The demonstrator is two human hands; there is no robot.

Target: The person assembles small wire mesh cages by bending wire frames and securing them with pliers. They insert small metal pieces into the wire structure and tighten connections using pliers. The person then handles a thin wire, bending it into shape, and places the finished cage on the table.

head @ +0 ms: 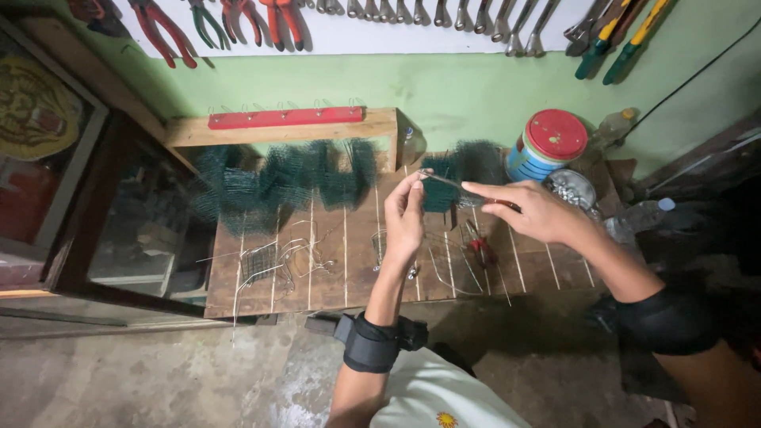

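Dark green mesh pieces [285,178] lie along the back of the brown slatted worktop [333,277], below a red strip [285,117] on a pale green wall [460,87]. Right of the mesh stands a blue-and-white striped tin [533,162] with a red lid [556,133]; red-handled pliers [479,246] lie on the worktop.

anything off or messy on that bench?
Nothing damaged or spilled. The wooden table is cluttered: bent wire pieces lie loose, some poking past its front edge, and red-handled pliers lie among them. Green mesh rolls sit bunched unevenly at the back. Left hand and right hand work a thin wire with a tool.
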